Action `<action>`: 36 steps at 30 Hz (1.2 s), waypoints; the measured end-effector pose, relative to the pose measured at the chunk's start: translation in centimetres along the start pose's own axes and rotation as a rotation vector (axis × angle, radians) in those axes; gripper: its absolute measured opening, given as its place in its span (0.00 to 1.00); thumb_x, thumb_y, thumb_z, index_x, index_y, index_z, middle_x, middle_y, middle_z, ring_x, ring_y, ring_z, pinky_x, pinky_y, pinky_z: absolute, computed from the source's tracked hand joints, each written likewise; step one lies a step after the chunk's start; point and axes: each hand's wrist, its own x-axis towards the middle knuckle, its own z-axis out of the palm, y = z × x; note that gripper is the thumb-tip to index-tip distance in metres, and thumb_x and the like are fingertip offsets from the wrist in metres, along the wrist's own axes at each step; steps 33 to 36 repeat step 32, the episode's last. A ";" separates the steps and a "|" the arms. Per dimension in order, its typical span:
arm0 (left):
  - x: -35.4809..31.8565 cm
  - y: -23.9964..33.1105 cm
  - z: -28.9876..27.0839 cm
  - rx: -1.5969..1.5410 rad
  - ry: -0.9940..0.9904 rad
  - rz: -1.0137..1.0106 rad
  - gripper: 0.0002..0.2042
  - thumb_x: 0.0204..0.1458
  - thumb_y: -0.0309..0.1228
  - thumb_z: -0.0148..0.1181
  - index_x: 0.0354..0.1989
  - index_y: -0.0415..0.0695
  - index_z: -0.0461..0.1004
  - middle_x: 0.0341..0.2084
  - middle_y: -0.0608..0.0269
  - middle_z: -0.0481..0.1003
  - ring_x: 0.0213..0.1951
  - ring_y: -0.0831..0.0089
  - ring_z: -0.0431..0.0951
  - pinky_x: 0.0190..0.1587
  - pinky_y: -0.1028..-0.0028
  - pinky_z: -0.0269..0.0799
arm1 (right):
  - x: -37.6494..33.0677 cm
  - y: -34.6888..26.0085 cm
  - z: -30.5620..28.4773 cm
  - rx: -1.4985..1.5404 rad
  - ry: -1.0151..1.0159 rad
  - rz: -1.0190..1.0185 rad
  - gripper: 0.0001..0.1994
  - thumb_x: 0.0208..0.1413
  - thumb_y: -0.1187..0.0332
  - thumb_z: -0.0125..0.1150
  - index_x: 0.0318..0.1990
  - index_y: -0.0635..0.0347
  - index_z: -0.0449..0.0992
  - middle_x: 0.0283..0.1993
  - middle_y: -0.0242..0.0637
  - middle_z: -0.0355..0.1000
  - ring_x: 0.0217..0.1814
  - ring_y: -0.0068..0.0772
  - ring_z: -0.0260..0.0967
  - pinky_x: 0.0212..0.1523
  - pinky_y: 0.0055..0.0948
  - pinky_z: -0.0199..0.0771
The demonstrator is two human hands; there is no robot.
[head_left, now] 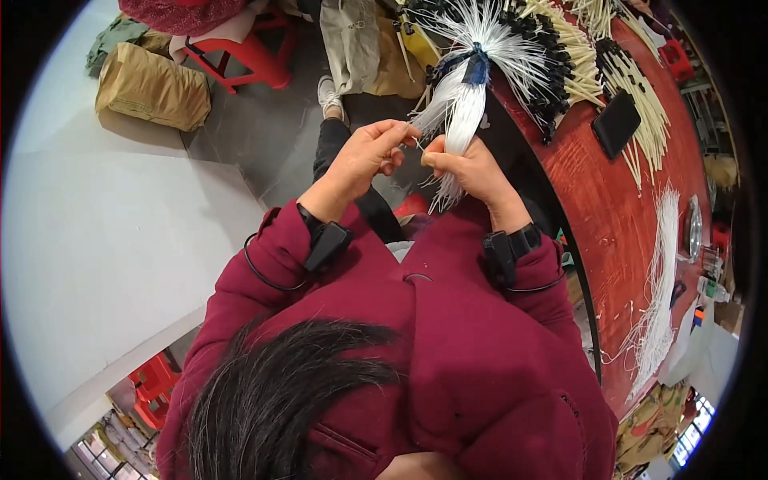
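A bundle of long white strands (pixel 466 112) hangs over the near edge of the red table, bound with a dark blue tie (pixel 478 67) and fanned out beyond it. My right hand (pixel 474 170) is closed around the lower part of the bundle, its thumb pointing left; loose strand ends poke out below the fist. Just to the left, my left hand (pixel 370 158) pinches what looks like a thin white strand between thumb and forefinger, close to the right thumb. The pinched tip is small, so its far end is hard to make out.
On the red table (pixel 576 192) lie bunches of cream sticks with black ends (pixel 640 100), a black phone (pixel 616 124) and a loose pile of white strands (pixel 660 280). At left stand a white table (pixel 120 240), a brown paper package (pixel 152 88) and a red stool (pixel 256 60).
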 end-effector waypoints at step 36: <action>-1.1 2.2 -5.6 -0.107 0.293 0.278 0.07 0.54 0.34 0.61 0.35 0.45 0.75 0.24 0.72 0.74 0.19 0.86 0.65 0.20 0.86 0.58 | -0.3 0.4 0.1 0.018 0.020 0.048 0.08 0.53 0.68 0.59 0.26 0.62 0.75 0.24 0.30 0.73 0.22 0.18 0.64 0.27 0.19 0.64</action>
